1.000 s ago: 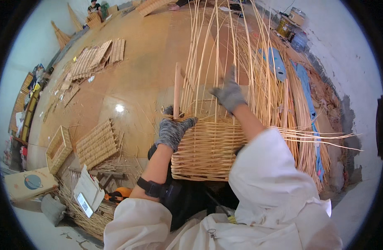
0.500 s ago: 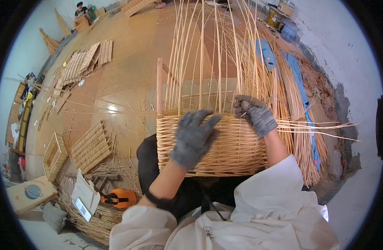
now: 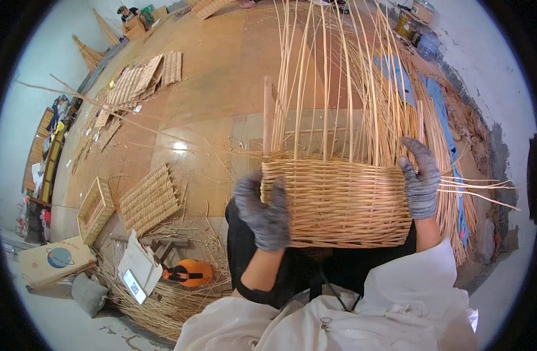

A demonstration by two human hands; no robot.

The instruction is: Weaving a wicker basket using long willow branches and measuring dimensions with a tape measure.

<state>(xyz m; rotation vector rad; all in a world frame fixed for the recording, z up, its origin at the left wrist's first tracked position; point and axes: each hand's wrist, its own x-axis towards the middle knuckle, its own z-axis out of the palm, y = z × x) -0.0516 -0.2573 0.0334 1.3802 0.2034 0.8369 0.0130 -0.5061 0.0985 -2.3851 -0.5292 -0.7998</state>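
A wicker basket (image 3: 338,205) with a tightly woven side rests across my lap. Tall upright willow rods (image 3: 327,88) rise from its upper edge, and a thicker wooden post (image 3: 268,114) stands at its left corner. My left hand (image 3: 261,212), in a grey knit glove, is closed round the left end, its thumb against the front weave. At the right end, my gloved right hand (image 3: 421,181) clasps the upper corner, thumb and forefinger spread around it. Several thin rod ends (image 3: 479,185) stick out to the right, behind that hand.
Bundled rods and blue cloth (image 3: 441,111) lie along the right wall. To the left are a woven panel (image 3: 150,198), a shallow woven frame (image 3: 96,210), an orange bottle (image 3: 195,272), a phone (image 3: 134,286) and a box (image 3: 57,260). A person (image 3: 133,19) sits far left.
My left hand has gone from over the front weave to the basket's left end. The right hand has left the top edge for the right end. The basket has shifted right.
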